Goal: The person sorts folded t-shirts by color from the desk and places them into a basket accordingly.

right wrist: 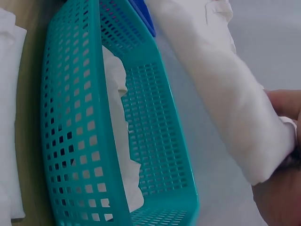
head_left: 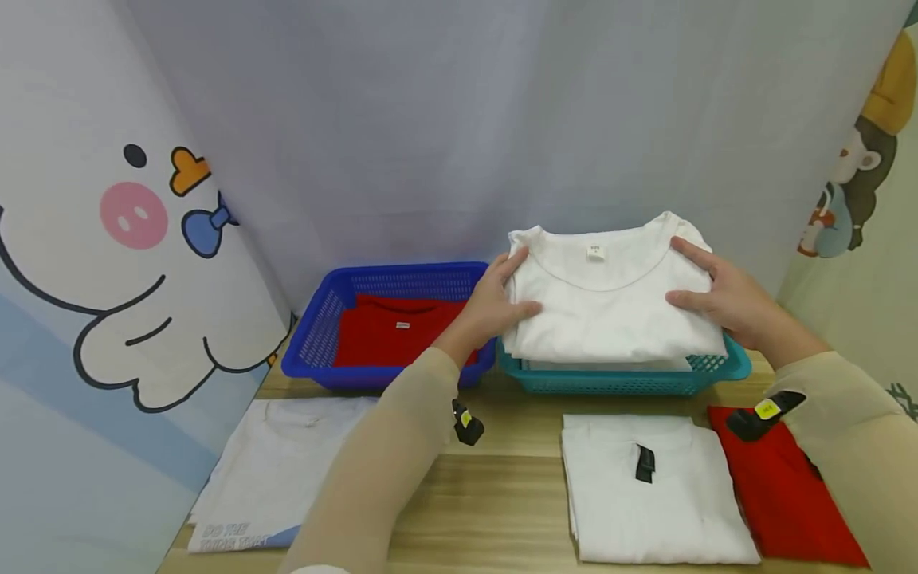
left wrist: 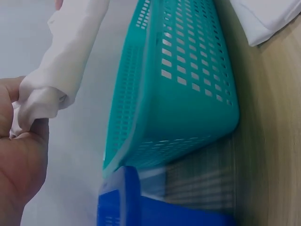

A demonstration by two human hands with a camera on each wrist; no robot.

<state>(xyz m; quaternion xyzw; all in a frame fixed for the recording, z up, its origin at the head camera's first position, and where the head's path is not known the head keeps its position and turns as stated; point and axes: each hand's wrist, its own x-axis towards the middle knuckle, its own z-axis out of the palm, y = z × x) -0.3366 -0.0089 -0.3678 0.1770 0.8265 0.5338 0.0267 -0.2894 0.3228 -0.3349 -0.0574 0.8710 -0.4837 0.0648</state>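
Between both hands, a folded white T-shirt [head_left: 610, 311] with a small neck label is held above a teal basket [head_left: 610, 384]. My left hand [head_left: 495, 299] grips its left side, thumb in front. On the opposite side my right hand [head_left: 731, 295] grips the shirt likewise. From the left wrist view, the shirt's folded edge [left wrist: 61, 61] hangs apart from the basket rim. Another white cloth [right wrist: 123, 146] lies inside the teal basket in the right wrist view. The fingers behind the shirt are partly hidden.
Left of the teal basket stands a blue basket [head_left: 308, 372] holding a red shirt [head_left: 380, 339]. On the wooden table [head_left: 495, 494] lie a printed white shirt [head_left: 287, 446], a folded white shirt with a black label [head_left: 660, 510] and a red garment [head_left: 796, 502]. A pale curtain [head_left: 430, 143] hangs behind.
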